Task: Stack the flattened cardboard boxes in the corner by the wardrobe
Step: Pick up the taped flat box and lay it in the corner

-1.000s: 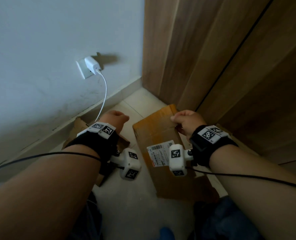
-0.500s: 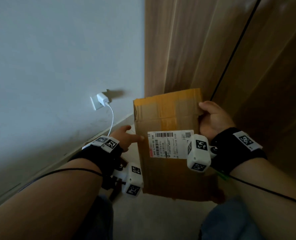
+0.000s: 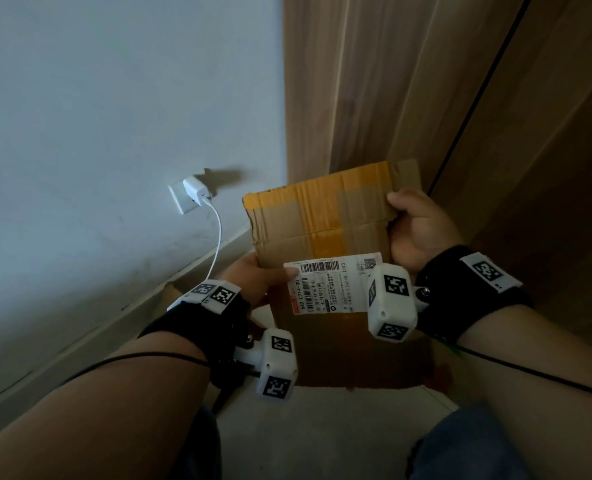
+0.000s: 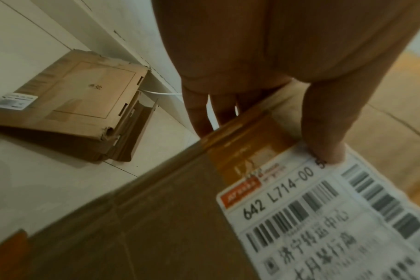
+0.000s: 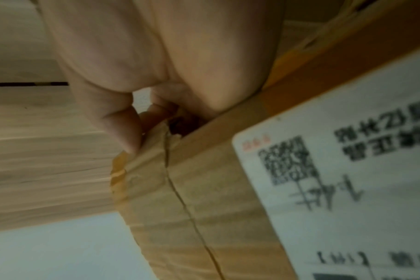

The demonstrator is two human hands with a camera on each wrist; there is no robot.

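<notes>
Pale tiled floor [image 3: 322,431], with thin grout lines, meeting a grey-white wall [image 3: 114,116] along a low skirting board [image 3: 90,337]. On the wall, a white socket [image 3: 180,199] with a white charger [image 3: 195,188] plugged in; white cable [image 3: 218,233] hanging down toward the floor. On the right, wood-grain wardrobe [image 3: 374,81], with one dark vertical seam between its panels. Corner formed where wall and wardrobe meet.

Held up off the floor in front of this corner: a flattened cardboard box [image 3: 322,220] with yellow tape strips and a white shipping label [image 3: 332,285] with barcodes. Left hand [image 3: 253,278] gripping its left edge, thumb on the label corner, fingers [image 4: 199,121] behind the board. Right hand [image 3: 419,230] clasping the upper right edge, thumb on the front face, fingers curled behind.

Lying flat on the tiles against the skirting board, well apart from the held piece: a second flattened box [image 4: 79,98] with a small white label, flaps loose at one side.
</notes>
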